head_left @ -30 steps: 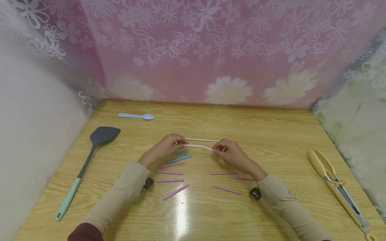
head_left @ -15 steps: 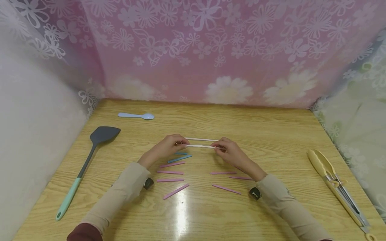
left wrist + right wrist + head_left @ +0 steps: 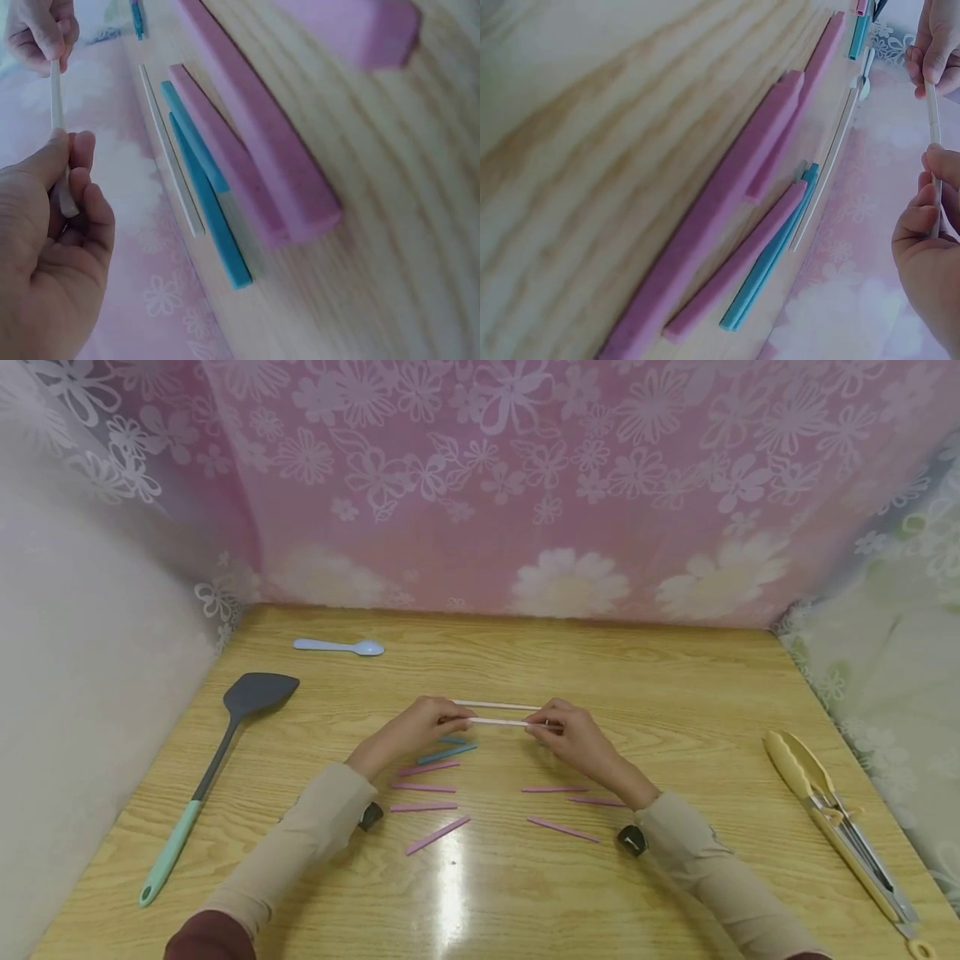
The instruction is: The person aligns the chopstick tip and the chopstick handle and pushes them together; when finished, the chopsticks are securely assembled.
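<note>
A thin white stick [image 3: 500, 722] is held level between both hands, above the table. My left hand [image 3: 431, 724] pinches one end between thumb and fingers, and its tip pokes out beside the palm in the left wrist view. The other end is pinched by my right hand [image 3: 576, 739]; in the right wrist view a faint mark crosses the stick [image 3: 933, 120] between the hands. Just behind it lies a second white stick [image 3: 498, 704] on the table. Teal sticks [image 3: 447, 753] lie below the left hand, with several pink sticks [image 3: 423, 808] nearer the front.
More pink sticks [image 3: 562, 829] lie under the right forearm. A dark turner with a green handle [image 3: 258, 693] is on the left, and a light blue spoon [image 3: 337, 647] at the back left. Yellow-tipped tongs [image 3: 840, 827] lie at the right. A pink flowered cloth [image 3: 450, 527] hangs behind.
The held white stick was kinked toward its right part a second ago; it is now straight. The hands have come slightly closer together.
</note>
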`<state>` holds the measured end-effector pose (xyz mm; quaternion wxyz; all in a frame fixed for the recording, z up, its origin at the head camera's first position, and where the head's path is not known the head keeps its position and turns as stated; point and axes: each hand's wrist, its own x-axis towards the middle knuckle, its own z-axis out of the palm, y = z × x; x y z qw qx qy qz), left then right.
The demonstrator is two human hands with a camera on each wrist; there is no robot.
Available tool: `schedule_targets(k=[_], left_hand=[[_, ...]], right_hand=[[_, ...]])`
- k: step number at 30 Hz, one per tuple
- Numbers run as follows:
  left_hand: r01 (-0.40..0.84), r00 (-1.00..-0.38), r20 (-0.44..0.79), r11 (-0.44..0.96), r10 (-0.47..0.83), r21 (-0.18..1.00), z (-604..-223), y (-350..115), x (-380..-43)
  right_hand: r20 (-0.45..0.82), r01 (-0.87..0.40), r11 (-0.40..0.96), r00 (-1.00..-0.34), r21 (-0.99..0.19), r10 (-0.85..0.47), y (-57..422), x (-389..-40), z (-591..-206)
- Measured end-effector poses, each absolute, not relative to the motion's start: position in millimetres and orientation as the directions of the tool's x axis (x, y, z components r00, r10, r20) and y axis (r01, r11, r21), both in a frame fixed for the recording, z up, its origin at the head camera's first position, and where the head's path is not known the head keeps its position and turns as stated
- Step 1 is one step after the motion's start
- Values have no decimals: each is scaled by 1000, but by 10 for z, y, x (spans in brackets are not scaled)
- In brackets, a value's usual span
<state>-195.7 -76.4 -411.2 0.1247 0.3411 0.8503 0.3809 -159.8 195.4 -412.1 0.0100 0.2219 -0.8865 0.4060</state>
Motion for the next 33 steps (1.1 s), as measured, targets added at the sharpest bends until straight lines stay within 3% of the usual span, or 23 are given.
schedule_targets(k=[13, 23, 33], left_hand=[[563, -725, 160, 441, 670, 699, -4132, -765, -1929], [594, -723, 219, 428, 655, 681, -4119, -765, -1889], [536, -756, 177, 441, 631, 720, -4151, -759, -1863]], right_hand=[[230, -421, 532, -892, -735, -388, 1966, -1587, -4095], [334, -498, 499, -860, -709, -385, 1903, -1575, -4072], [336, -517, 531, -851, -672, -403, 1886, -1573, -4066]])
